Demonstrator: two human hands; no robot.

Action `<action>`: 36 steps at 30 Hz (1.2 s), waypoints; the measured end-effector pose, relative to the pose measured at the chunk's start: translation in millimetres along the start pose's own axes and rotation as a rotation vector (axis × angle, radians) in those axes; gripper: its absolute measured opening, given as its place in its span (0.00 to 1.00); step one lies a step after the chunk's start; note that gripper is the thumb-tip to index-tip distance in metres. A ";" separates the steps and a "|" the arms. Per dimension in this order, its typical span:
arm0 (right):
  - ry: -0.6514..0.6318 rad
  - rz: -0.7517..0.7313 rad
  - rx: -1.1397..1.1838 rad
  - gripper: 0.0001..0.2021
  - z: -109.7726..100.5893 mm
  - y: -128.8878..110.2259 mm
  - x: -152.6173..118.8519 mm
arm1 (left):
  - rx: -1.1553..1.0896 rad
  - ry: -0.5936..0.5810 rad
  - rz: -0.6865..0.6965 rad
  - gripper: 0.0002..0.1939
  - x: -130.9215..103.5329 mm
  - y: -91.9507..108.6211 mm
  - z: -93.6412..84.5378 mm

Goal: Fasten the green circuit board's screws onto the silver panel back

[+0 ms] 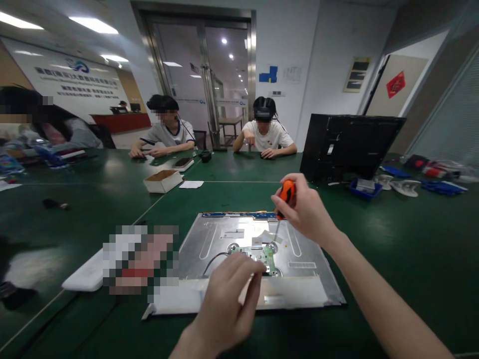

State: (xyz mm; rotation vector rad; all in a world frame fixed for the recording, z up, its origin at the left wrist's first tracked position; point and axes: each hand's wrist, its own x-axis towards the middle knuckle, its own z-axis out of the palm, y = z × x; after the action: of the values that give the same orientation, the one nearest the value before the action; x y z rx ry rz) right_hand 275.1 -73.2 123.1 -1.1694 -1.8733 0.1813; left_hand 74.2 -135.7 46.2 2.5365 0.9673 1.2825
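A silver LCD panel (305, 244) lies back side up on the green table in front of me. On its middle sits a small green circuit board (268, 255), with a black cable (215, 257) running off its left side. My right hand (310, 209) is wrapped round the orange and black handle of a screwdriver (288, 191). The shaft slants down to the board's upper right corner, by a round metal mount. Close to the board's lower right edge, my left hand (230, 296) has thumb and index finger pinched together; whatever lies between the fingertips is hidden.
A black monitor (348, 147) stands at the back right beside a blue tray (365, 189). An open cardboard box (162, 181) and a white paper (191, 184) lie beyond the panel. Blurred-out items (142, 259) lie to the left. Several people sit across the table (404, 249).
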 end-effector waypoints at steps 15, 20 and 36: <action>-0.386 -0.095 -0.365 0.10 17.6 45.4 22.3 | 0.171 -0.484 -0.138 0.07 74.5 -86.8 44.3; -0.381 -0.110 -0.370 0.09 16.8 44.9 20.4 | 0.171 -0.421 -0.091 0.06 57.5 -84.7 52.6; -0.424 -0.089 -0.297 0.09 -2.3 44.3 20.0 | 0.373 -0.473 -0.111 0.03 54.7 -96.1 38.2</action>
State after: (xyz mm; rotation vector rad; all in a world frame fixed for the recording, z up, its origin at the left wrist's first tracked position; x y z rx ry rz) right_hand 302.4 -34.3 113.0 -1.3168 -2.3834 0.1088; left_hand 80.5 -21.5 21.5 2.8044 1.2940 0.4597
